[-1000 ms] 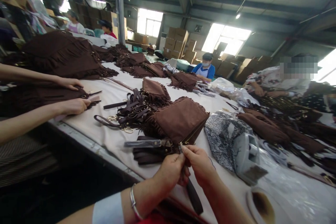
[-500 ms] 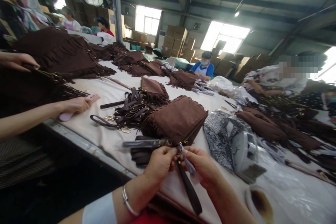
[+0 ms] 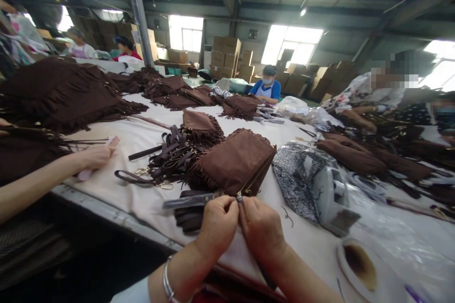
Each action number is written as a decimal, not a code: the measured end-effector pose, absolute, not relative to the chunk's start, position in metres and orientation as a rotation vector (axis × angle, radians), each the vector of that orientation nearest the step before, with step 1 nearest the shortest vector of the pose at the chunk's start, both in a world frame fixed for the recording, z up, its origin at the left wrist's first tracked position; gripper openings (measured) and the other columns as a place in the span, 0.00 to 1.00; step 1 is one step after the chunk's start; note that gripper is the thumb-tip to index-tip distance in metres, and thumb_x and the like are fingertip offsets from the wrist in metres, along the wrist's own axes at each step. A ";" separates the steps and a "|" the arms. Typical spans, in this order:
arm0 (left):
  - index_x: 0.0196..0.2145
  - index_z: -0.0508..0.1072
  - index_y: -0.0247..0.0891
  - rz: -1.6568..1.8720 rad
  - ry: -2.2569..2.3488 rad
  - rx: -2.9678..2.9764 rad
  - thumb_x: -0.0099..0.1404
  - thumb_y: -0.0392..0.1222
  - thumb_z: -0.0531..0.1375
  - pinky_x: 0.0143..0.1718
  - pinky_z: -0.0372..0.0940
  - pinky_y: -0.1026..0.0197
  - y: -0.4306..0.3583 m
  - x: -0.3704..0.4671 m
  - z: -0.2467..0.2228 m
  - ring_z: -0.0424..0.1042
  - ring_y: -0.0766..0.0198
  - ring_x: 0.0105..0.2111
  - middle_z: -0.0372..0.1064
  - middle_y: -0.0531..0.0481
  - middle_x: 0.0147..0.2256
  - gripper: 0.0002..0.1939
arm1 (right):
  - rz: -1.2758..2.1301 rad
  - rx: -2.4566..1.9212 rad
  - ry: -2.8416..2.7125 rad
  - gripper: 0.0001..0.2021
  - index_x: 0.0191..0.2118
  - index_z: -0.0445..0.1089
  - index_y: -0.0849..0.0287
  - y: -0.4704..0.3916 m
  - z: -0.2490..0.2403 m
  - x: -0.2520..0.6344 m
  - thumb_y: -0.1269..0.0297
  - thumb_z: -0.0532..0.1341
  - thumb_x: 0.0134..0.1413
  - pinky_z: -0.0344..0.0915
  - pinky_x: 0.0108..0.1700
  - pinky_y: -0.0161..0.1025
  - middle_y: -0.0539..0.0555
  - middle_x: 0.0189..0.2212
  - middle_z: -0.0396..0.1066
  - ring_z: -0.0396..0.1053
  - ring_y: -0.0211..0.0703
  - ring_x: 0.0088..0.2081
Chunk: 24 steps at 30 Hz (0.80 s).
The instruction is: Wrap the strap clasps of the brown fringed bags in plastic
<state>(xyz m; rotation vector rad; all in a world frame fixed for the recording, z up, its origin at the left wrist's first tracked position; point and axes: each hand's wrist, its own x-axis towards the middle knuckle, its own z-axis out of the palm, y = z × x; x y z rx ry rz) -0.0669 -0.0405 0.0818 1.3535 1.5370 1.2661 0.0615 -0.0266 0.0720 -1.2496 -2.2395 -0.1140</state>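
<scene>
A brown fringed bag (image 3: 232,158) lies on the white cloth in front of me, its zipper edge toward me. My left hand (image 3: 219,220) and my right hand (image 3: 261,222) meet at its near corner, fingers pinched together around the zipper pull, which is wrapped in thin plastic. The fingers hide most of the pull. A dark wrist strap hangs below, largely covered by my right hand. Left of my hands lies a dark-handled tool (image 3: 188,200) on top of a coiled dark strap (image 3: 187,220).
Dark straps with gold clips (image 3: 168,156) and a smaller bag (image 3: 201,125) lie beyond. A co-worker's hand (image 3: 95,157) with a pink comb (image 3: 85,174) is at left. At right are a tape dispenser (image 3: 332,199) and a tape roll (image 3: 357,267).
My two hands have drawn closer together at the bag's corner, and my right hand has turned over the strap. The plastic hanging from the pull is now mostly hidden. The view has shifted slightly.
</scene>
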 end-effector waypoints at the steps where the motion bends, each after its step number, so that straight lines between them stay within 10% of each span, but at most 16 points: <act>1: 0.28 0.78 0.37 1.257 1.505 1.389 0.60 0.39 0.55 0.39 0.64 0.58 -0.042 -0.066 0.085 0.72 0.58 0.32 0.76 0.47 0.29 0.11 | -0.194 -1.226 -2.253 0.12 0.29 0.68 0.59 -0.027 0.070 0.062 0.71 0.52 0.63 0.55 0.31 0.37 0.54 0.24 0.69 0.65 0.43 0.27; 8: 0.37 0.73 0.37 0.940 1.062 1.015 0.55 0.38 0.60 0.19 0.56 0.66 -0.060 -0.064 0.120 0.53 0.71 0.17 0.55 0.59 0.20 0.10 | -0.260 -1.129 -2.205 0.08 0.36 0.71 0.63 -0.022 0.065 0.067 0.72 0.54 0.61 0.59 0.33 0.38 0.55 0.25 0.70 0.66 0.43 0.28; 13: 0.42 0.70 0.35 1.016 0.996 0.664 0.55 0.43 0.64 0.17 0.45 0.71 -0.061 -0.071 0.105 0.40 0.76 0.17 0.45 0.64 0.19 0.18 | 0.528 -1.204 -1.837 0.08 0.38 0.74 0.59 -0.017 0.060 0.072 0.67 0.56 0.60 0.66 0.36 0.34 0.53 0.31 0.76 0.72 0.41 0.32; 24: 0.27 0.67 0.35 1.208 1.240 0.672 0.50 0.55 0.68 0.17 0.45 0.71 -0.037 -0.040 0.074 0.48 0.77 0.16 0.51 0.62 0.17 0.22 | 0.591 -0.950 -1.967 0.25 0.62 0.60 0.62 -0.036 0.037 0.091 0.67 0.55 0.58 0.70 0.48 0.45 0.63 0.47 0.74 0.73 0.51 0.46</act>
